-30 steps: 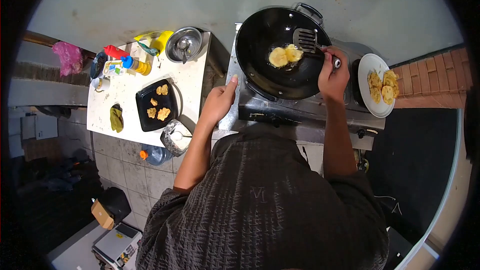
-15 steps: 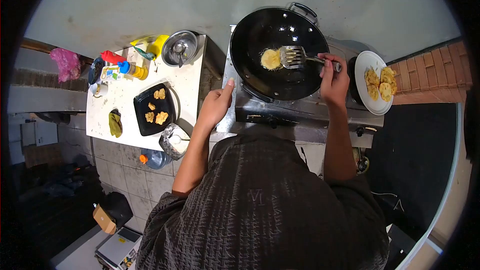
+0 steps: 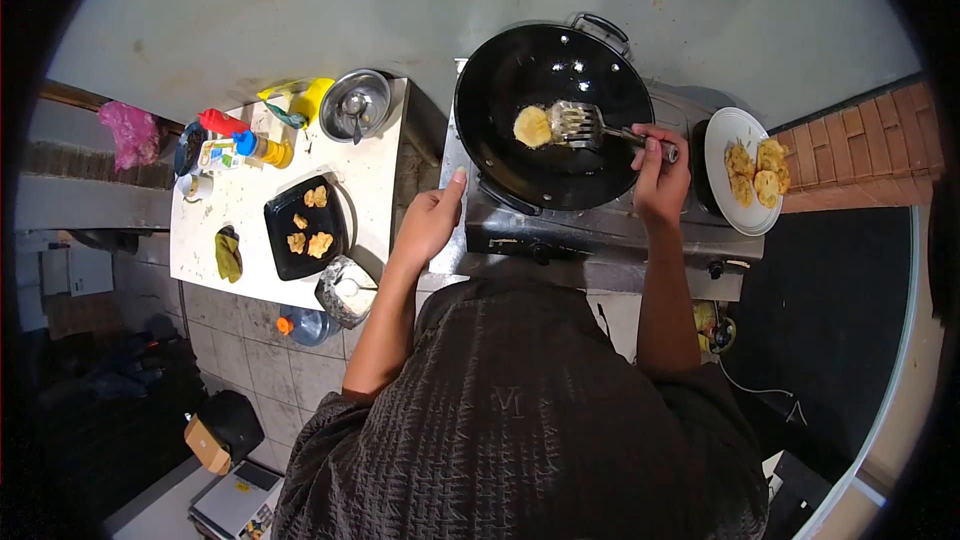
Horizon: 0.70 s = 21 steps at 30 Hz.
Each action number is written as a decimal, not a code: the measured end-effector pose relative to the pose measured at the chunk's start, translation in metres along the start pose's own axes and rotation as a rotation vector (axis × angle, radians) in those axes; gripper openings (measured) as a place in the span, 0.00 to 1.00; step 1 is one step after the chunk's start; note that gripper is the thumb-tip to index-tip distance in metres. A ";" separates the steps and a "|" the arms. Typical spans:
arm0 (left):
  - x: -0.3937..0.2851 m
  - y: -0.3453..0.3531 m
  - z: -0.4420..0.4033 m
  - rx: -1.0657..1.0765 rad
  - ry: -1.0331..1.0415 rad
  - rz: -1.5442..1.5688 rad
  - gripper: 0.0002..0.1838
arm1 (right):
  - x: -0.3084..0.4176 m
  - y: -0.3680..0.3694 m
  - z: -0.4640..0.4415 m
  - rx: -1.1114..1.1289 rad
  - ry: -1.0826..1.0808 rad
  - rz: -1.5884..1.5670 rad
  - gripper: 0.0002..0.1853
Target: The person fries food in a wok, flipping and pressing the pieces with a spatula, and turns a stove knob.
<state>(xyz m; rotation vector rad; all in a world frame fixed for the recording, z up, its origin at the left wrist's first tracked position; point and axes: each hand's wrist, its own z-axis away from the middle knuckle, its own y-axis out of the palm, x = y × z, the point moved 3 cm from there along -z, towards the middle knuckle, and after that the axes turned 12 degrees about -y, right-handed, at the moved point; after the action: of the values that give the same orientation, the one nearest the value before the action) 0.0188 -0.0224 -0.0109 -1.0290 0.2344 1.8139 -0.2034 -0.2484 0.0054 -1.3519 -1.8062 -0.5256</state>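
My right hand [image 3: 661, 172] grips the handle of a slotted metal spatula [image 3: 580, 126] inside a black wok [image 3: 545, 60]. The spatula's blade lies just right of a round golden fritter [image 3: 531, 127], with bubbling oil around them; whether they touch is hard to tell. Close to the wok's near handle, my left hand [image 3: 428, 225] is at the left edge of the metal stove [image 3: 620, 245]. Its thumb points up, and the other fingers are mostly hidden. To the right of the wok, a white plate [image 3: 727, 130] carries several fried fritters [image 3: 765, 185].
On the white table [image 3: 200, 230] at left are a black tray [image 3: 285, 200] with several battered pieces, a steel bowl [image 3: 335, 125] with a spoon, bottles [image 3: 265, 148], a green cloth [image 3: 228, 255] and a container of white powder [image 3: 350, 290]. A wall [image 3: 400, 0] rises behind the wok.
The spatula and fritter have shifted slightly left in the wok. The whole view has moved a little. My left hand stays by the stove's edge.
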 end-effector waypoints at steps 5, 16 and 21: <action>0.000 0.001 0.000 -0.004 0.000 -0.003 0.37 | -0.009 -0.004 0.004 -0.076 0.073 -0.046 0.07; 0.003 0.000 -0.002 -0.009 -0.009 -0.019 0.37 | -0.007 -0.010 0.016 -0.116 0.103 -0.189 0.07; 0.005 0.001 -0.002 0.002 -0.020 -0.017 0.37 | -0.003 -0.013 0.031 -0.062 0.045 -0.244 0.07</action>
<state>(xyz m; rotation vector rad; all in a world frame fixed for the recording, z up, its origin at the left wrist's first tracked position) 0.0185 -0.0206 -0.0154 -1.0086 0.2143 1.8074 -0.2263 -0.2318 -0.0134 -1.1562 -1.9428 -0.7412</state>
